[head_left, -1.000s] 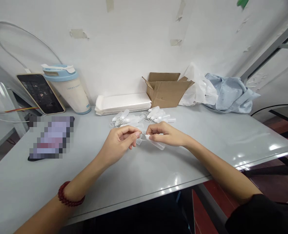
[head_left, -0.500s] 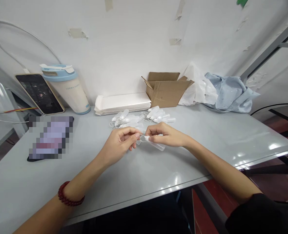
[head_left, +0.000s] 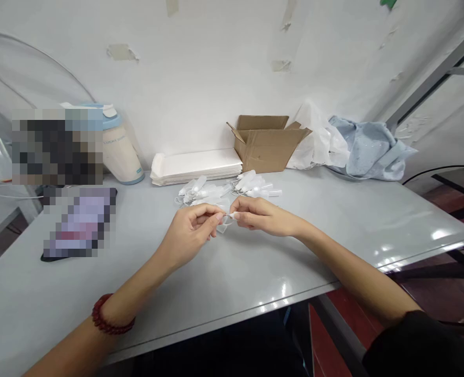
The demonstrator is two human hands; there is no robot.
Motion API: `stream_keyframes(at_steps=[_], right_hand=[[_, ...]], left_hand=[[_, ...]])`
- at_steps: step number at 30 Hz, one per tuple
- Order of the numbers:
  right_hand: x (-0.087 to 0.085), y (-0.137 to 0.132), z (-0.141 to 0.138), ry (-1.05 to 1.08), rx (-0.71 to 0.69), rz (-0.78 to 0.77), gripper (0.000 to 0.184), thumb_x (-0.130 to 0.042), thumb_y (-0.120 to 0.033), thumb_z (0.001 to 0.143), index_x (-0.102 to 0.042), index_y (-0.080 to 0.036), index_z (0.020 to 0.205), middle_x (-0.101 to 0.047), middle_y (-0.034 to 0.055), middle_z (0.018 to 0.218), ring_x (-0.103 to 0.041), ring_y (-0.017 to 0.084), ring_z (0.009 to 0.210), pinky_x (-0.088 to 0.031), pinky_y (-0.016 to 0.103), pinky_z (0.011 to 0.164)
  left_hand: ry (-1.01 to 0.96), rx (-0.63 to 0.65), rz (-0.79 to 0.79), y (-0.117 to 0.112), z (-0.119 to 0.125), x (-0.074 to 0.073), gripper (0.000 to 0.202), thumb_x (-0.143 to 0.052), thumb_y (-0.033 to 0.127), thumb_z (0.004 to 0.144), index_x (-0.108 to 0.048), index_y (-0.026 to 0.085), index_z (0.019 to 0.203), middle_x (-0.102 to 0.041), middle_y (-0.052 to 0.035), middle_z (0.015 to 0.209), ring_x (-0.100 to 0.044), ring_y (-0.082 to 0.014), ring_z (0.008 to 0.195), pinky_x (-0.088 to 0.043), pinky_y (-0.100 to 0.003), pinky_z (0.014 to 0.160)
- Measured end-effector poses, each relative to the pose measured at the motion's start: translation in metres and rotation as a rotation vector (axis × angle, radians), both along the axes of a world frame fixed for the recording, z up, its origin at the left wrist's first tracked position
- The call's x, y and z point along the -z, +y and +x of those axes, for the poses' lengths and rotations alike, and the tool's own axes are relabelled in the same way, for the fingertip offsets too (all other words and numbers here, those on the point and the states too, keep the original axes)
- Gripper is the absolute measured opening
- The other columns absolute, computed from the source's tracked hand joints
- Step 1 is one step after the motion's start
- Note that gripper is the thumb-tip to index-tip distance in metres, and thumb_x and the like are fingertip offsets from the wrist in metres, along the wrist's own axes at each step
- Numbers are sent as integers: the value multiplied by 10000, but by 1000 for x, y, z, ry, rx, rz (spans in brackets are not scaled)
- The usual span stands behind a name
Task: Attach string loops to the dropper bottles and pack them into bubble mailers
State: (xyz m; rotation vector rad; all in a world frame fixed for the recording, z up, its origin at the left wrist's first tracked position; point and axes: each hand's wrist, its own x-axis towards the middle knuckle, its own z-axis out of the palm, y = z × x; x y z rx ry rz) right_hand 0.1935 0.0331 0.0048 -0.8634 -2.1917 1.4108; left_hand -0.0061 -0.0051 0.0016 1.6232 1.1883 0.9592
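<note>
My left hand (head_left: pixel 195 230) is closed in a pinch on the end of a thin wire-like piece (head_left: pixel 226 215). Facing it, my right hand (head_left: pixel 263 215) pinches a small white tip (head_left: pixel 233 215) between thumb and fingers, close against the thin piece. Whatever else the right fingers hold is hidden behind them. Below the fingertips, a translucent piece (head_left: pixel 222 228) shows in part. Just beyond both hands lies a pile of small translucent plastic tubes (head_left: pixel 204 192) with white tips and thin cords. More such tubes (head_left: pixel 253 183) lie behind my right hand.
Along the wall stand a stack of white flat sheets or boxes (head_left: pixel 196 159), an open cardboard box (head_left: pixel 265 152), a white plastic bag (head_left: pixel 316 141) and a light blue cloth bag (head_left: pixel 369 149). At left are a tumbler (head_left: pixel 122 152) and a blurred phone (head_left: pixel 78 222) on the grey table (head_left: pixel 232 283).
My right hand has shifted slightly left toward my left hand and turned. The translucent tube that stuck out below its fingers no longer shows there. My left hand keeps its pinch.
</note>
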Motion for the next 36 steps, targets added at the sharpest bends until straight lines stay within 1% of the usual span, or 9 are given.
stream_keyframes(at_steps=[4, 7, 17, 23, 25, 27, 29, 31, 36], right_hand=[[1, -7, -4, 54, 45, -65, 84, -429, -256, 903, -407, -207, 967, -363, -94, 574, -289, 61, 493, -258, 182, 459], [2, -11, -6, 87, 80, -103, 108, -433, -218, 884, -369, -220, 971, -356, -105, 559, -271, 60, 490, -256, 174, 456], [6, -13, -9, 118, 65, -96, 102, -422, -161, 850, -388, -216, 929, -355, -107, 543, -287, 53, 472, -266, 167, 458], [7, -12, -9, 119, 61, -98, 116, -420, -145, 839, -389, -214, 926, -375, -104, 548, -287, 52, 478, -266, 164, 460], [7, -12, -9, 121, 62, -102, 120, -420, -141, 836, -387, -215, 924, -388, -102, 553, -287, 51, 479, -263, 164, 459], [6, -11, -8, 129, 66, -111, 117, -418, -142, 837, -385, -216, 921, -386, -103, 549, -283, 52, 477, -258, 164, 456], [5, -11, -8, 138, 70, -119, 114, -417, -142, 838, -384, -216, 919, -373, -106, 541, -277, 53, 476, -254, 164, 454], [4, -10, -8, 133, 73, -113, 108, -418, -149, 842, -384, -216, 920, -367, -107, 539, -279, 55, 480, -256, 165, 456], [4, -11, -8, 97, 66, -76, 98, -418, -164, 839, -381, -216, 914, -363, -106, 539, -281, 59, 482, -258, 170, 461]], left_hand=[[-16, -25, -25, -2, 3, 0, 144, -590, 271, 814, -659, 161, 753, -584, 29, 599, -520, -85, 519, -460, -209, 530], [-19, -21, -44, -4, 5, 0, 159, -576, 262, 824, -653, 162, 727, -573, 31, 569, -519, -86, 518, -459, -207, 529], [-3, 20, -46, -6, 5, 3, 190, -573, 284, 829, -631, 159, 698, -529, 41, 515, -501, -86, 504, -407, -204, 494], [-16, 9, -62, -6, 6, 4, 187, -574, 275, 827, -635, 160, 694, -523, 42, 495, -497, -87, 501, -417, -206, 504], [-39, 4, -78, -6, 6, 5, 165, -587, 270, 818, -651, 158, 715, -534, 41, 503, -497, -86, 501, -428, -209, 515], [-68, 7, -93, -5, 6, 5, 123, -618, 268, 794, -676, 160, 785, -576, 34, 560, -502, -82, 504, -441, -213, 523], [-92, 7, -116, -3, 5, 5, 159, -662, 273, 759, -687, 169, 875, -617, 25, 644, -517, -82, 517, -450, -219, 526], [-102, -3, -132, -2, 3, 4, 215, -684, 291, 742, -688, 176, 924, -634, 19, 695, -527, -84, 529, -454, -222, 526], [-62, 13, -99, 2, 0, 3, 173, -639, 339, 784, -691, 174, 783, -618, 18, 637, -519, -87, 531, -434, -221, 525]])
